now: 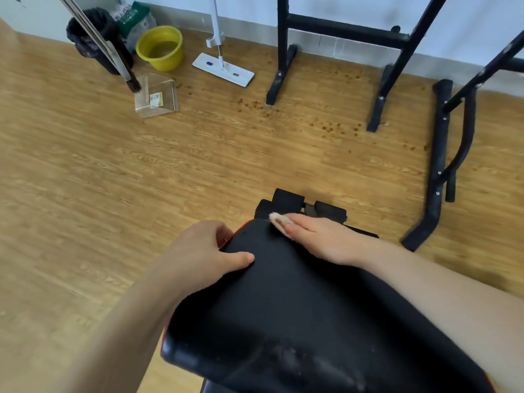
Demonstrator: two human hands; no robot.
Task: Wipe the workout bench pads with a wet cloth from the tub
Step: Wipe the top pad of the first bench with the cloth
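Note:
The black bench pad fills the lower middle of the view, with a dusty smear near its front edge. My right hand lies flat on the pad's far end, pressing a small pale cloth that peeks out past my fingertips. My left hand grips the pad's left edge, thumb on top and fingers curled under. Black foam rollers sit just beyond the pad. The yellow tub holding water stands far back left by the wall.
A flat white mop, a clear dustpan with a broom, and a black bin stand at the back left. Black exercise frames stand at the back right. Brown specks dot the wood floor.

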